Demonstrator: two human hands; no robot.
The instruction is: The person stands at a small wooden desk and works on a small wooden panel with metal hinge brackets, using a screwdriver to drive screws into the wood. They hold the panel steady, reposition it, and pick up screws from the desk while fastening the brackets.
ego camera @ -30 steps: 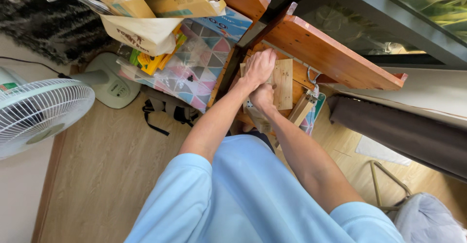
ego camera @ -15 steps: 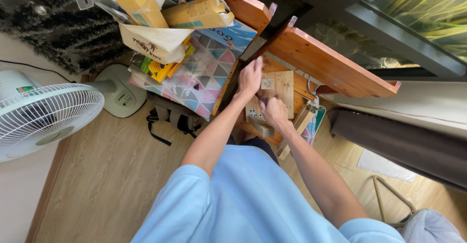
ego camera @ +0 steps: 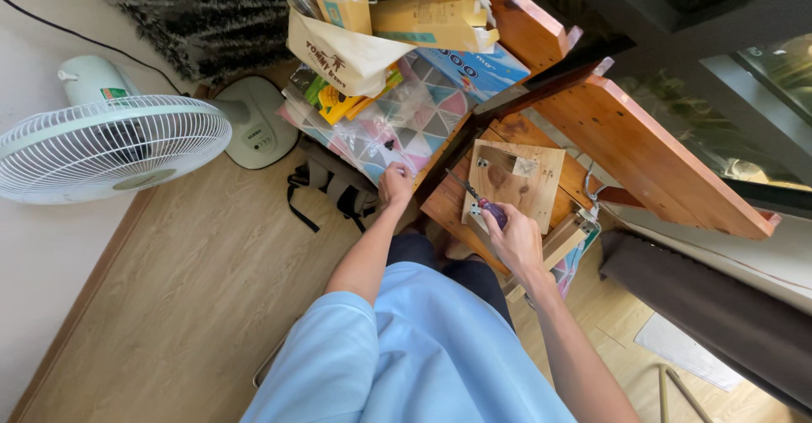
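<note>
Fingers of the right hand [ego camera: 512, 238] wrap a purple-handled screwdriver [ego camera: 480, 203] over the pale wooden board [ego camera: 518, 182].

The screwdriver's tip rests on the board's near left part, by a small metal bracket [ego camera: 475, 210]. Left of the board, the left hand [ego camera: 395, 184] is curled at the clear plastic bag [ego camera: 397, 123]; what it pinches cannot be told.

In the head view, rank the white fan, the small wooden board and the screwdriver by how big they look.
1. White fan, largest, though it may sit nearer the camera.
2. Wooden board.
3. Screwdriver in the right hand, smallest.
</note>
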